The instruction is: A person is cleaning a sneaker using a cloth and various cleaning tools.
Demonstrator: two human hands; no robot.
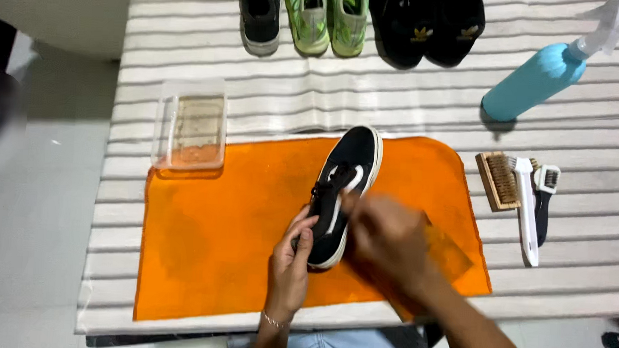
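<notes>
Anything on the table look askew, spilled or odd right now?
The turquoise spray bottle looks tipped over at the far right. A single dark shoe sits unpaired in the back row. Nothing looks spilled. The right hand is blurred over the black sneaker.

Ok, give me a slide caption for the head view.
Both hands on a black shoe lying on an orange cloth.

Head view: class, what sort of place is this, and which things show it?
Probably a shoe-cleaning table: a black shoe on an orange cloth, brushes and a spray bottle alongside, more shoes lined up behind.
</notes>
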